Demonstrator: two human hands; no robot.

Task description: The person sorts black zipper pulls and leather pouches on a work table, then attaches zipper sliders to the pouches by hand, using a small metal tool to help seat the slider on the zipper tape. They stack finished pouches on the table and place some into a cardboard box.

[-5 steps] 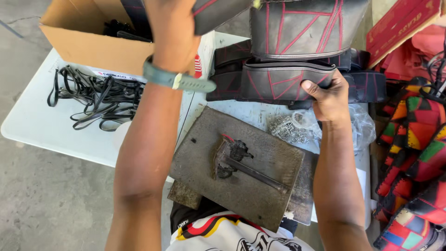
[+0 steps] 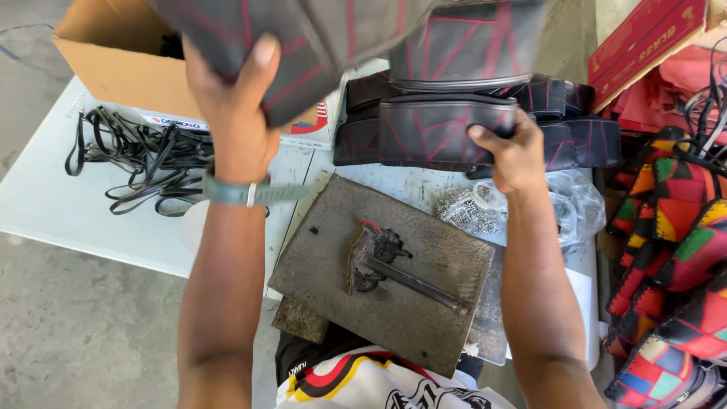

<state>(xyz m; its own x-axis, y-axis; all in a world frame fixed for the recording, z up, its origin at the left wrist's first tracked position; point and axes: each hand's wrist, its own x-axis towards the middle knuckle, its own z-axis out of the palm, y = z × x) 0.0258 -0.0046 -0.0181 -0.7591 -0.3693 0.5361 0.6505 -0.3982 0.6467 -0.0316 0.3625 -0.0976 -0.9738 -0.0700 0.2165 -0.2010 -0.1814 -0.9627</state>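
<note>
Far left on the white tabletop, a tangle of black straps is lying in front of a cardboard box. Just right of it the left hand, a grey-green wristband on its wrist, is closing around a dark pouch with red stitching, thumb on the near face, holding it up above the tabletop and close to the camera; the pouch is reaching up and to the right from the hand, its long axis running roughly left to right. In the middle near side a worn grey slab is lying with a rusty metal tool resting on it, handle pointing right and near. Further right the right hand is gripping the right end of a second pouch, the top one of a pile of the same pouches at the far side; this pouch is stretching left from the hand. The right hand is the nearer one to the pile. A clear bag of small metal pieces is sitting just beside that wrist, and bright patchwork bags are crowding the right edge
</note>
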